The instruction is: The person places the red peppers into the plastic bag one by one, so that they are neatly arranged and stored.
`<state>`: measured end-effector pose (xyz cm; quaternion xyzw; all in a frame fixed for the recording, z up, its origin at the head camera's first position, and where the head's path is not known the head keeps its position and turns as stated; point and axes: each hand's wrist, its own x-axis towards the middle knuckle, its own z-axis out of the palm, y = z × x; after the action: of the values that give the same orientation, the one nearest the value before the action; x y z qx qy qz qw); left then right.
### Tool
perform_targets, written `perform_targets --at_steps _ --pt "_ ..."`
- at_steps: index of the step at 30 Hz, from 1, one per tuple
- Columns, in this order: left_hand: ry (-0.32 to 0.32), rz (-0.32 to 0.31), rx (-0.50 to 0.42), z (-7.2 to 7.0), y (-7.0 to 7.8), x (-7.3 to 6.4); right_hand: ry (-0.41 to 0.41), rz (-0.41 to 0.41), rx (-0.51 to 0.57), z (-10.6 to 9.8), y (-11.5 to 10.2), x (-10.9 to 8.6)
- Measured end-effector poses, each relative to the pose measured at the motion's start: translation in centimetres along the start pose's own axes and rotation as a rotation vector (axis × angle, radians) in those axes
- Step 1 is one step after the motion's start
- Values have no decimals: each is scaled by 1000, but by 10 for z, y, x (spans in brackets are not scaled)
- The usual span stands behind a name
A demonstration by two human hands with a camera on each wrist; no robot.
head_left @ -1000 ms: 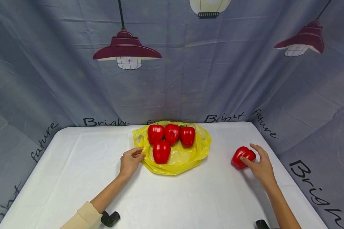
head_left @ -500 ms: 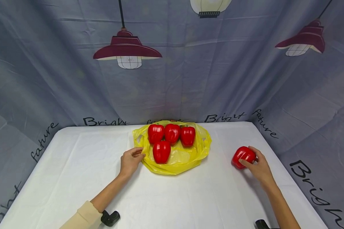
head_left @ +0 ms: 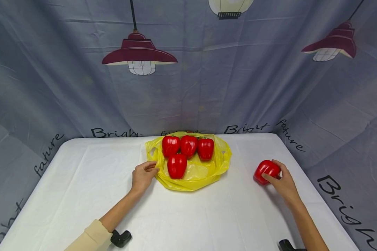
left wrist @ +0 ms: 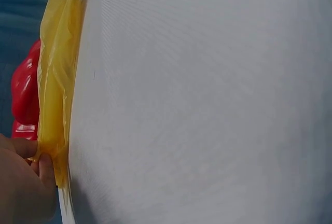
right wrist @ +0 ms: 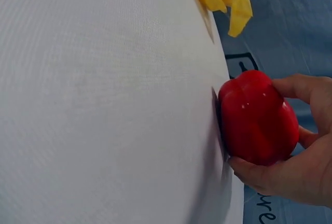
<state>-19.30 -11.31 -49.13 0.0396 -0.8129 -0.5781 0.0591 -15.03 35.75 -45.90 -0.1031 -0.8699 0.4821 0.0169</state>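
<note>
A yellow plastic bag [head_left: 204, 172] lies spread on the table with several red bell peppers [head_left: 177, 166] on it. At its left edge, my left hand [head_left: 142, 176] pinches the plastic between thumb and fingers; the left wrist view shows the bag's edge [left wrist: 54, 79] standing up there. Off to the right, a single red bell pepper [head_left: 266, 171] lies on its side on the table. My right hand [head_left: 284, 184] grips this pepper, thumb on the near side and fingers on the far side, as the right wrist view also shows.
A white cloth [head_left: 188, 216] covers the table. Behind it hangs a grey-blue curtain [head_left: 194, 87] printed with lamps and lettering. Black wrist devices [head_left: 121, 239] sit by both forearms. A beige sleeve [head_left: 92, 235] covers part of the left arm.
My right hand's fingers have closed in from around the lone bell pepper to grip it. The pepper has barely shifted. My left hand and the bag have stayed in place.
</note>
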Motion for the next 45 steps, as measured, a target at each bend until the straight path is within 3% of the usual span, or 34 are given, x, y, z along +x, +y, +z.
perform_targets --at_steps 6,17,24,33,38,45 --pt "-2 -1 3 0 0 1 7 -10 0 4 -13 0" --pt "0 4 15 0 1 0 -60 -144 23 20 -58 -5" --pt "0 11 14 0 2 -1 -132 -262 78 41 -81 -4" --pt "-8 -11 6 0 3 -1 -245 -350 147 77 -101 2" --pt "-4 -9 15 0 3 0 -313 -359 174 99 -108 6" --pt "-6 -9 13 0 3 -1 -391 -308 165 126 -112 11"
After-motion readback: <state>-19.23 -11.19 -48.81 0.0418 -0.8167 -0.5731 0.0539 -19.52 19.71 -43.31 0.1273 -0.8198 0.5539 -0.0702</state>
